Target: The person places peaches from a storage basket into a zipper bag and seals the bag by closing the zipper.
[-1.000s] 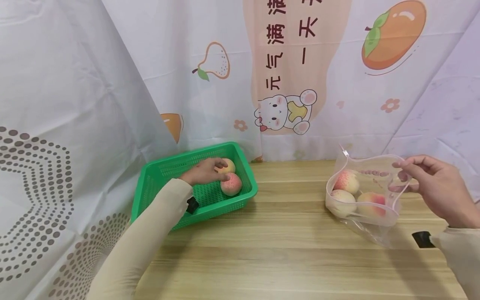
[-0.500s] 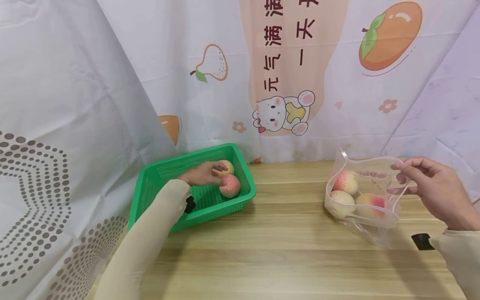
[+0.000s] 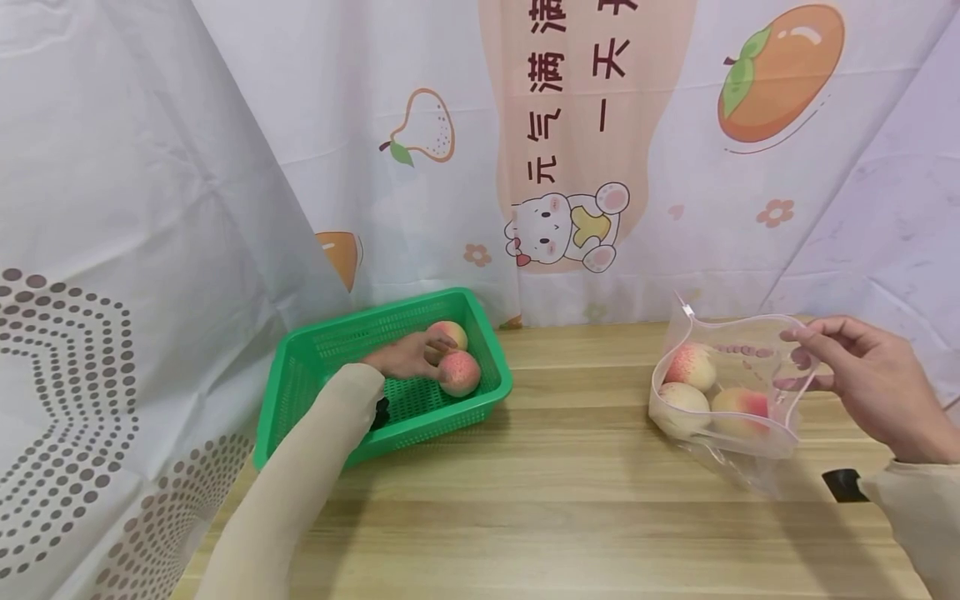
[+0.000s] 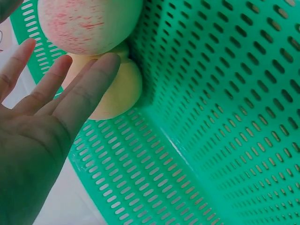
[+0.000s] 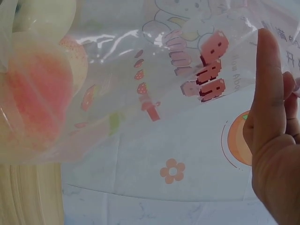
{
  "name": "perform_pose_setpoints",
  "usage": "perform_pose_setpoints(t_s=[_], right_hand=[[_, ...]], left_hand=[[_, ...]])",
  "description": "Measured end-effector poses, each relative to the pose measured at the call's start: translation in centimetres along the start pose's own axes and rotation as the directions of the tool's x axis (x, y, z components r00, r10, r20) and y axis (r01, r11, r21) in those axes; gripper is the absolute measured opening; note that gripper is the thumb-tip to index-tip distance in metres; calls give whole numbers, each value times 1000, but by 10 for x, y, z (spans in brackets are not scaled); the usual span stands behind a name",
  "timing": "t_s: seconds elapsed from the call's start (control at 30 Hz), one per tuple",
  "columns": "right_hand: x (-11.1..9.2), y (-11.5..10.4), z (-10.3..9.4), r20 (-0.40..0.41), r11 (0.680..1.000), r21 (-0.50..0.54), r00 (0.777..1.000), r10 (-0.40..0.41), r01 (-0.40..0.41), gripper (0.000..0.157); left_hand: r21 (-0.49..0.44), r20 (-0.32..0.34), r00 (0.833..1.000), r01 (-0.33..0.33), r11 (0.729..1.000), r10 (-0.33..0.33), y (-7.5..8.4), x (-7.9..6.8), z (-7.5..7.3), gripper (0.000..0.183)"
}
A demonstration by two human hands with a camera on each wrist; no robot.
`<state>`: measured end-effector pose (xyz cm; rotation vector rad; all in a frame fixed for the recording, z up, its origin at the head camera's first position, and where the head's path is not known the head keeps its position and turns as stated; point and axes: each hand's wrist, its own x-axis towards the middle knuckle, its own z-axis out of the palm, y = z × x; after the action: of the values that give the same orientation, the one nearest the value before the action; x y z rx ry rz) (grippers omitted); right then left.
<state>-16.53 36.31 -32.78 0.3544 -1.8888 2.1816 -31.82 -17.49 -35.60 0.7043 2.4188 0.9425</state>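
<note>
The basket (image 3: 427,425) stands left on the table (image 3: 570,467), its long axis running left to right, right end angled farther back. Two peaches (image 3: 459,374) sit in that end; the left hand (image 3: 408,354) is at them — fingers straight and apart. The right hand (image 3: 870,375) pinches the bag (image 3: 738,336) by its rim — mouth facing up, slider (image 3: 687,310) far left, three peaches (image 3: 692,367) inside.

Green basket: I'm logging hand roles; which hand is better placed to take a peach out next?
The left hand, likely: it's inside the basket, by two peaches; the right hand holds the bag.
</note>
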Motion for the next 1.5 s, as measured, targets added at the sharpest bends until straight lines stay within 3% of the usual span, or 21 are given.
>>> perform_pose_setpoints(t_s=[0.57,0.83,0.97,1.2,1.5], right_hand=[[-5,-1,0,-24,998,-59,999,28,-29,9],[-8,-1,0,14,999,-40,1000,22,-22,16],[-8,-1,1,11,997,-67,1000,28,-27,15],[-9,1,2,-11,994,-98,999,44,-45,10],[-9,2,4,-15,995,-95,999,40,-41,10]], left_hand=[[77,-6,1000,-30,997,31,-9,8,4,54],[80,46,998,-44,996,41,-8,14,5,62],[73,79,996,-42,996,36,-11,16,7,66],[130,73,997,27,991,-37,-10,18,11,71],[159,66,998,-30,987,19,-9,21,14,64]])
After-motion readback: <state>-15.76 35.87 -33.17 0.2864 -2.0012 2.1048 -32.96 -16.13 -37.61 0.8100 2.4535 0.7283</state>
